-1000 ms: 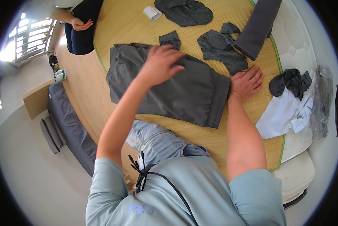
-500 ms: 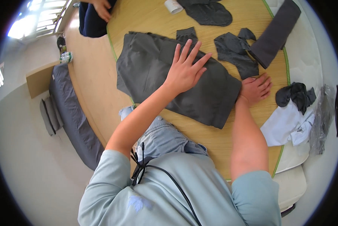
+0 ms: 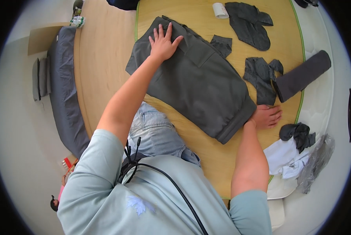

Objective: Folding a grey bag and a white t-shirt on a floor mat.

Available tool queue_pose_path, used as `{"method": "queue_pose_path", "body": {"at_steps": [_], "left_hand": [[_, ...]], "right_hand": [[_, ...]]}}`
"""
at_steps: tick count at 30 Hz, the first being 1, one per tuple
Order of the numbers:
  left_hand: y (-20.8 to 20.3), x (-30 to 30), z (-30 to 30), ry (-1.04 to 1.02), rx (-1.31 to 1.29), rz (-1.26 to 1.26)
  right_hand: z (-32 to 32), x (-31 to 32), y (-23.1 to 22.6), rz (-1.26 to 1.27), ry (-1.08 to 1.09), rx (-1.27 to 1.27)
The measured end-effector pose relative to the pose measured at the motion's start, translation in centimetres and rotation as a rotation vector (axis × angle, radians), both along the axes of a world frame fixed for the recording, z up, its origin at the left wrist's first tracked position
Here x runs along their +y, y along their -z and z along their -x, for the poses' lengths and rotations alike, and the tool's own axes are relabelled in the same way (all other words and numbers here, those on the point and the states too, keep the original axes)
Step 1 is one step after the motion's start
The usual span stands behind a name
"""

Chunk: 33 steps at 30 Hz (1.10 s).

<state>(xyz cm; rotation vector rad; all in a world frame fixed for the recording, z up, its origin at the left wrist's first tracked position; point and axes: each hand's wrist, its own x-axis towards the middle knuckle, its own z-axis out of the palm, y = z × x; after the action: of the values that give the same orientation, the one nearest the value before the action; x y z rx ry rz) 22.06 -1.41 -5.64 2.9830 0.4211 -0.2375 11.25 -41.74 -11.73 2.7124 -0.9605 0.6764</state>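
A pair of dark grey shorts (image 3: pixel 199 86), folded lengthwise, lies flat across the woven mat (image 3: pixel 207 168). Its waistband is at the near right and its leg ends at the far left; a patch pocket shows on the upper side. My left hand (image 3: pixel 162 45) rests palm down near the leg ends, fingers spread. Beside the waistband corner, my right hand (image 3: pixel 264 116) lies on the mat with its fingers stretched out to the right; its wrist touches the waistband edge. Neither hand grips anything.
Dark thin sock-like pieces (image 3: pixel 258 76) and a small white roll (image 3: pixel 221 11) lie beyond the shorts. At right are a rolled dark cloth (image 3: pixel 304 76), white cloth (image 3: pixel 281 156), black cloth (image 3: pixel 298 135) and a clear plastic bag (image 3: pixel 316 162). A grey-covered bench (image 3: pixel 64 90) stands left.
My left hand has slid from the middle of the shorts toward their leg ends. The view has shifted, and the other person's hand at the top left is out of sight.
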Motion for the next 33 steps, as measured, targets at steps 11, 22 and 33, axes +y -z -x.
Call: {"method": "queue_pose_path", "body": {"at_steps": [11,22,33], "left_hand": [[-0.1,2.6,-3.9,0.168,-0.343,-0.042],[-2.8,5.8,-7.4,0.374,-0.191,-0.265],[-2.2,5.9,-7.9,0.330,-0.255,-0.143]], "right_hand": [[0.1,0.2,-0.9,-0.006,0.026,0.054],[0.2,0.1,-0.8,-0.004,0.015,0.074],[0.0,0.6,-1.4,-0.025,0.001,0.065]]}}
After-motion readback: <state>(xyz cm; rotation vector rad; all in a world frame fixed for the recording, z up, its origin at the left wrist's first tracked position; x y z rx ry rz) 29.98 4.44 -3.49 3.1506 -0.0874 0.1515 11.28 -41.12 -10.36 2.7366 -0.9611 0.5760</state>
